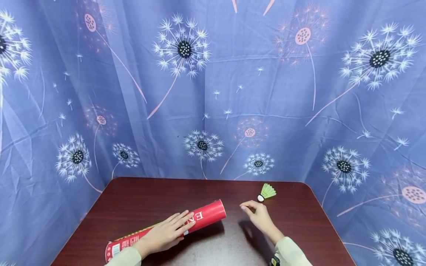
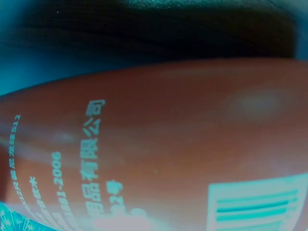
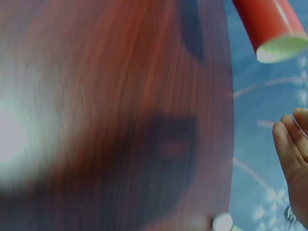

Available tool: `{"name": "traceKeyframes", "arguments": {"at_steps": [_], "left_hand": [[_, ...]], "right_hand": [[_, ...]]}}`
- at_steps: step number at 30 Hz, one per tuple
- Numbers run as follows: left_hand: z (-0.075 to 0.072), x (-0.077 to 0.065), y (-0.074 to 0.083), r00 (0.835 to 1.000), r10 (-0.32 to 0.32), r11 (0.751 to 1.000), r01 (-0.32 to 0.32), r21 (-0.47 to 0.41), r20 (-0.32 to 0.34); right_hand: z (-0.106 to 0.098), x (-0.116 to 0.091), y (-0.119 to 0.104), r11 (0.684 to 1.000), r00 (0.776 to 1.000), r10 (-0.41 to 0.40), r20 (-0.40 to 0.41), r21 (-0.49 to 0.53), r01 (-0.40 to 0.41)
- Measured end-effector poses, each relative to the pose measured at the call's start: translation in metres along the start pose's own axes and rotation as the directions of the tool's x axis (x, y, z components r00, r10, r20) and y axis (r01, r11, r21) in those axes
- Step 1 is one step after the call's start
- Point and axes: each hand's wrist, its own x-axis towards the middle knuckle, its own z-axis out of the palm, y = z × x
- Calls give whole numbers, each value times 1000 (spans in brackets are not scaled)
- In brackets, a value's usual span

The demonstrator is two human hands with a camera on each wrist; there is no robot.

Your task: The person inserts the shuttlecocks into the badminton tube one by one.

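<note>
A red shuttlecock tube [image 1: 208,216] with white lettering lies slantwise, its right end raised above the table. My left hand [image 1: 168,231] holds it around the middle, fingers over the top; the thumb is hidden. The left wrist view shows the printed tube wall [image 2: 159,144] up close. My right hand [image 1: 261,218] hovers right of the tube's end, apart from it, thumb and forefinger close together. Nothing clear shows between them. The right wrist view shows the pale round end [image 3: 281,49] of the tube. A yellow-green shuttlecock [image 1: 266,192] with a white tip lies just beyond the right hand.
The dark red-brown wooden table [image 1: 149,192] has rounded far corners. A blue curtain [image 1: 226,92] with a dandelion print hangs behind it and along both sides. Shadows of the hands and tube fall on the tabletop.
</note>
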Motion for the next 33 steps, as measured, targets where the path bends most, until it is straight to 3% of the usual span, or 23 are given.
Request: {"name": "traceKeyframes", "arguments": {"at_steps": [7,16,20,26,33], "left_hand": [[0,0,1,1000,-6,1000,6,4,9],[-2,1,0,1000,7,1000,-7,9,8],[-2,1,0,1000,6,1000,-6,-2,14],[-1,-1,-1,999,3,1000,-3,1,34],[-2,-1,-1,1000,12,1000,-13,12,9]], "right_hand": [[-29,4,29,985,990,126,-69,-108,-133],[-57,10,59,954,966,179,-189,-207,-218],[-64,8,69,930,955,240,-175,-239,-278],[-71,7,78,881,914,386,-123,-244,-405],[-67,5,83,867,907,411,-91,-269,-419]]}}
